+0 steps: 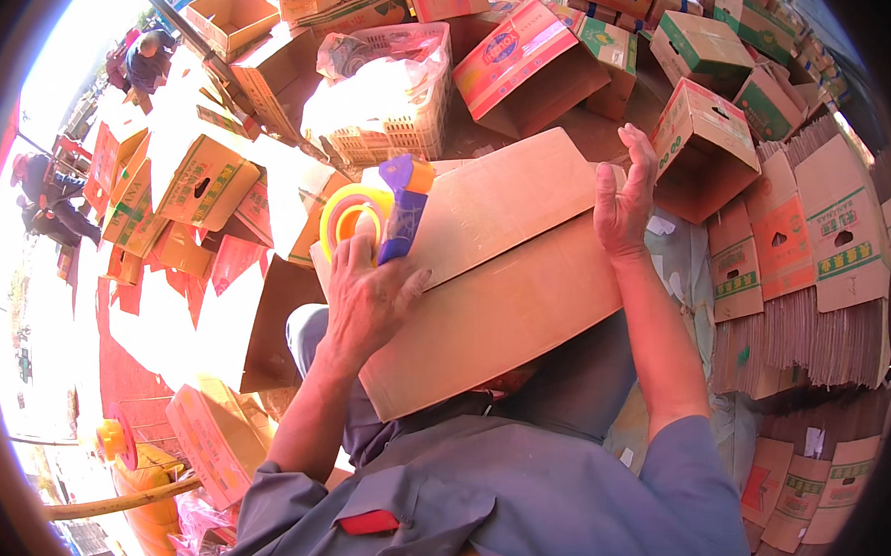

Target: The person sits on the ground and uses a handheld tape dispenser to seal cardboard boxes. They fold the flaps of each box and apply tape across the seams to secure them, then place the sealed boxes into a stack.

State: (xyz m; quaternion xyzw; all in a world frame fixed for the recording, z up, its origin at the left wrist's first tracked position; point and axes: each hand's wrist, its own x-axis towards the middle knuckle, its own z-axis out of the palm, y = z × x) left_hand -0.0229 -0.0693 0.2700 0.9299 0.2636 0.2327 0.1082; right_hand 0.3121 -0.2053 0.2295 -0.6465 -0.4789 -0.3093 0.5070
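Observation:
A cardboard box (489,310) lies across my lap, its two long flaps folded in and a dark narrow seam showing between them. My left hand (370,297) holds a blue and yellow tape dispenser (403,213) with a roll of yellow tape (350,208), at the left end of the box. The thumb of that hand rests near the seam. At the right end, my right hand (628,196) is raised against the box edge, fingers apart, holding nothing.
Open cardboard boxes (529,65) surround my lap. Ahead stands a plastic crate (392,134) with plastic bags. Stacks of flattened cartons (824,324) are on the right. People (54,194) are at the far left, near a metal pole (187,36).

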